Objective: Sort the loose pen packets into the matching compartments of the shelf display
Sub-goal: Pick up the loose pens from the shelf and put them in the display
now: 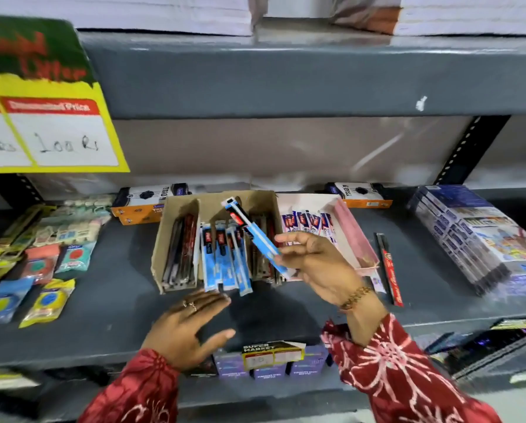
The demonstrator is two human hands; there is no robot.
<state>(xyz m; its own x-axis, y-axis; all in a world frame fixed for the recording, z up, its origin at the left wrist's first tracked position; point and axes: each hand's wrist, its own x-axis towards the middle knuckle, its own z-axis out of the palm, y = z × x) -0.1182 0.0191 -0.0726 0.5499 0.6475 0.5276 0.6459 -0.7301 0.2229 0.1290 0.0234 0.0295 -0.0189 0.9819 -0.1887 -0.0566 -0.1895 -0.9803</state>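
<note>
Nearest, left hand (186, 328) lies spread, empty; right hand (313, 264) pinches blue packet (255, 233) slanting up-left above matching blue compartment (225, 257).

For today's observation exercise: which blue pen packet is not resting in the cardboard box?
The blue packet pinched in the right hand, lifted and slanted above the box; the other blue packets lie in its middle compartment.

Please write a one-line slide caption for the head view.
Right hand holds a blue pen packet above the cardboard display box; left hand open.
</note>
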